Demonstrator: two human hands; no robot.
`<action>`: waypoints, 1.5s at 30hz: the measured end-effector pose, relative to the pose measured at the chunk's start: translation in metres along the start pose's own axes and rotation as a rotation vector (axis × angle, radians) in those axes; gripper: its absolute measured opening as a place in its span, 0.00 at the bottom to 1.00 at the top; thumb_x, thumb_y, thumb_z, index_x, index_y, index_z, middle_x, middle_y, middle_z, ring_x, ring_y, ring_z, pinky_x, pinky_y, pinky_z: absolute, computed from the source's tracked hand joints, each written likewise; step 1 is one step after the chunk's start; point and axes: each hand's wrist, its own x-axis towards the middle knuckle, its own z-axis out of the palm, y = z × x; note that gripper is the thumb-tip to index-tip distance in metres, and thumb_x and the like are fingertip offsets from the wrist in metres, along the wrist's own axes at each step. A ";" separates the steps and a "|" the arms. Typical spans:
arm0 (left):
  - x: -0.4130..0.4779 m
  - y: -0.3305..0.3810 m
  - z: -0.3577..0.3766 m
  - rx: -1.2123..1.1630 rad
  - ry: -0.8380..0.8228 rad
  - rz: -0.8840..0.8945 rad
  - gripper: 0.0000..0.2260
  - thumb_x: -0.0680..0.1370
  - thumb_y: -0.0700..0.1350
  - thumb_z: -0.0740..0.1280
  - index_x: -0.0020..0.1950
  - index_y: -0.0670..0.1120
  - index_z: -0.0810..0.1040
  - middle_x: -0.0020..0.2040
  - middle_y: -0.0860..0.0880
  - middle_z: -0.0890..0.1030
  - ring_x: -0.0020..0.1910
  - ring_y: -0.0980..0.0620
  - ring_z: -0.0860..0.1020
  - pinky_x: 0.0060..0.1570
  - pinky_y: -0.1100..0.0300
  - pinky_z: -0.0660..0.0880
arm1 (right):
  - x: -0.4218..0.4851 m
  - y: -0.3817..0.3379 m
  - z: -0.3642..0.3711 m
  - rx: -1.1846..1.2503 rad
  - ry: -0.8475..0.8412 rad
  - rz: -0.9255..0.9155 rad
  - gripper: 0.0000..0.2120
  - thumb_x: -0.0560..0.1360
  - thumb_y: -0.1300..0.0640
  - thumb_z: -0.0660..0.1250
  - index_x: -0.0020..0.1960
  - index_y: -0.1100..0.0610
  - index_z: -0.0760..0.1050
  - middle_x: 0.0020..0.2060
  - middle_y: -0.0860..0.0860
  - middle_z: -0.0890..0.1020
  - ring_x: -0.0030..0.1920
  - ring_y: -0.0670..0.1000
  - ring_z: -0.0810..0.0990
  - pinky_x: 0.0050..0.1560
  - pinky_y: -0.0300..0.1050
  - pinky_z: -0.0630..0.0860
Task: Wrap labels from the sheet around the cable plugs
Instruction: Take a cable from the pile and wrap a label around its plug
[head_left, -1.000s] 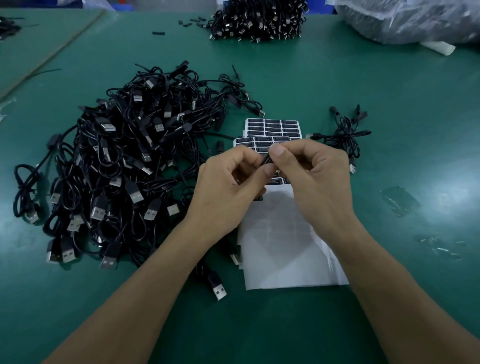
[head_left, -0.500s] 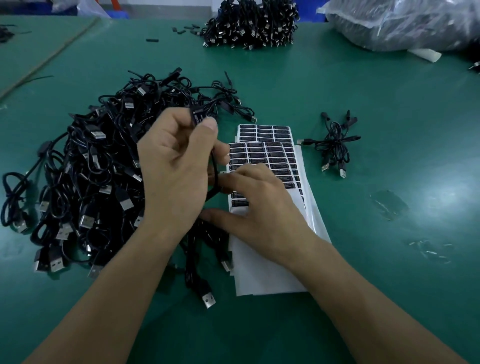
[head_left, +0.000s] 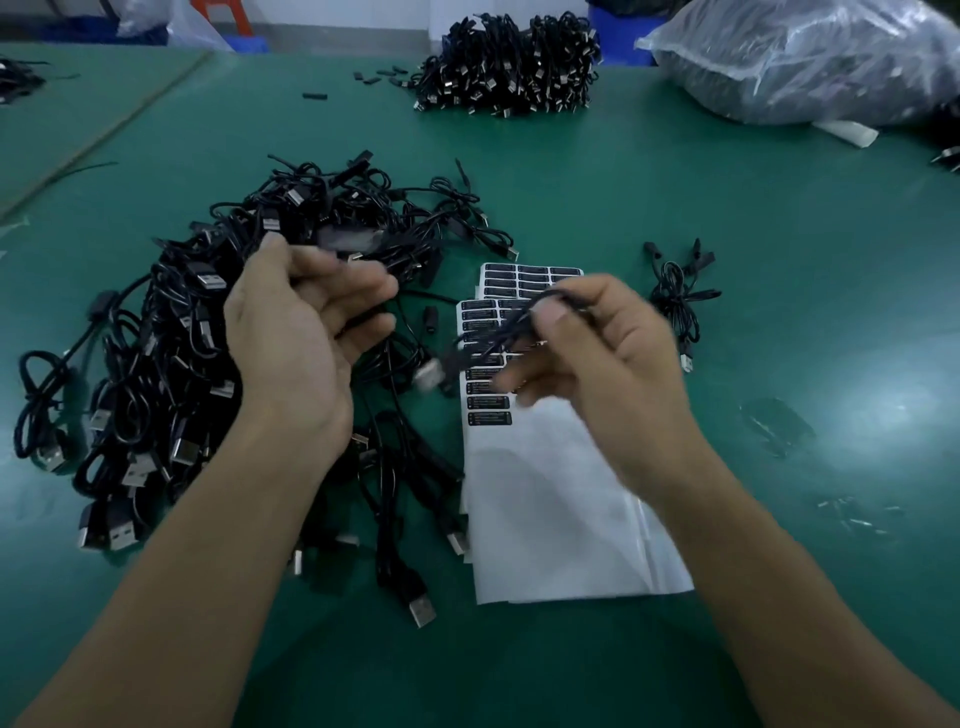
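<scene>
Plug (head_left: 428, 374) of thin black cable (head_left: 498, 332) dangles left of my pinching right hand (head_left: 602, 358), nearer my left hand (head_left: 301, 332), whose grip I can't tell.

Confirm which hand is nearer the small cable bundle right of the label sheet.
Right. The right hand, pinching a cable over the label sheet, sits just left of the small cable bundle; the left hand is farther left, at the big cable pile.

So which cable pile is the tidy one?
The far pile, its plugs lined up in rows; the near pile on the left is a loose tangle.
</scene>
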 end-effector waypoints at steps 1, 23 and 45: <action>0.000 -0.002 0.000 0.024 -0.007 0.000 0.18 0.87 0.50 0.53 0.44 0.47 0.75 0.36 0.49 0.85 0.38 0.50 0.85 0.34 0.59 0.79 | 0.005 -0.002 -0.008 -0.047 0.076 -0.009 0.04 0.81 0.62 0.62 0.48 0.56 0.74 0.36 0.50 0.84 0.33 0.50 0.84 0.34 0.41 0.79; 0.013 -0.036 -0.013 1.264 -0.266 0.310 0.10 0.80 0.48 0.69 0.61 0.51 0.77 0.56 0.51 0.72 0.40 0.55 0.76 0.47 0.60 0.75 | 0.032 0.010 -0.094 -1.032 0.628 0.249 0.25 0.81 0.44 0.60 0.75 0.51 0.65 0.67 0.61 0.68 0.69 0.60 0.64 0.66 0.51 0.64; 0.025 -0.029 -0.024 1.272 -0.419 0.770 0.11 0.83 0.50 0.62 0.53 0.43 0.77 0.47 0.51 0.75 0.41 0.53 0.75 0.41 0.58 0.74 | 0.003 0.044 -0.022 -1.071 0.192 0.004 0.05 0.80 0.56 0.64 0.48 0.52 0.79 0.40 0.44 0.74 0.42 0.47 0.73 0.44 0.50 0.74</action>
